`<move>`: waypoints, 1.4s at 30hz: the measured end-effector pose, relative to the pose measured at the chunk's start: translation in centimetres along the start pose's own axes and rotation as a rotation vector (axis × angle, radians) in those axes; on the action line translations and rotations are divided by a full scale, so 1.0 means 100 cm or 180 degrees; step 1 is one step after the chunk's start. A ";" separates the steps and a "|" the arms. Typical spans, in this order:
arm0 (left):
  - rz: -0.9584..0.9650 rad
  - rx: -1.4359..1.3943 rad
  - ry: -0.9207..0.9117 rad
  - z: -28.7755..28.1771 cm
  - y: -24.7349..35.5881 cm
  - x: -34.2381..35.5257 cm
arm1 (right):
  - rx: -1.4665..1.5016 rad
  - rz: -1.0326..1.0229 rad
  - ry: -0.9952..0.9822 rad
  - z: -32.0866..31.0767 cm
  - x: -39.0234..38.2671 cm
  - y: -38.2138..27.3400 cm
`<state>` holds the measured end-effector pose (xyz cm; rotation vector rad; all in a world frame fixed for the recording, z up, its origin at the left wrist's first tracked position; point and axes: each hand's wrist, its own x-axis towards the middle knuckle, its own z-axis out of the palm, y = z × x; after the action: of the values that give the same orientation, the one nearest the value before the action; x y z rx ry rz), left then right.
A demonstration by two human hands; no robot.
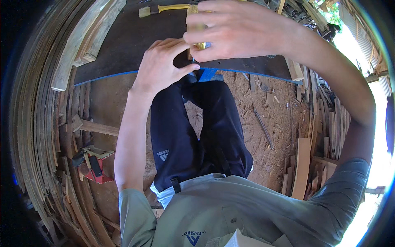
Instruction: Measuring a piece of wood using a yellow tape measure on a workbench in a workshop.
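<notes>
Both hands meet over the near part of a dark tabletop with a blue edge (111,75). My right hand (230,35) comes in from the right with bent fingers around a yellow object (201,45), mostly covered by them; its kind cannot be told. My left hand (158,66) lies just left of it, thumb and forefinger curved toward each other. A small brown piece shows between the two hands' fingertips; what the left hand grips is largely hidden. Beyond the hands lies a paintbrush with a yellow handle and pale bristles (145,12).
Pale wooden beams (88,45) rest on the tabletop's left side. Stacked boards (29,123) line the left. A red box with tools (101,166) stands on the ground at left. More planks (302,168) lean at right; a thin rod (264,128) lies on the dirt floor.
</notes>
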<state>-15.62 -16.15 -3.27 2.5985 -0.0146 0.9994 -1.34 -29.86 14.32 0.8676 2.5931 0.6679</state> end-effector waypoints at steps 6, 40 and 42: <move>0.0179 0.0162 -0.0007 0.002 -0.003 0.004 | 0.0300 -0.0003 -0.0028 0.002 0.001 0.007; -0.0042 0.0123 0.0064 0.017 -0.010 -0.008 | 0.0735 0.0186 -0.0420 -0.013 0.013 0.010; -0.0384 -0.0303 -0.0160 0.018 -0.008 -0.005 | 0.0612 0.0205 -0.0495 -0.019 0.011 0.010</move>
<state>-14.75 -16.05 -5.14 2.5049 0.0792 0.8697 -2.54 -29.06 16.25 1.0219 2.5270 0.3551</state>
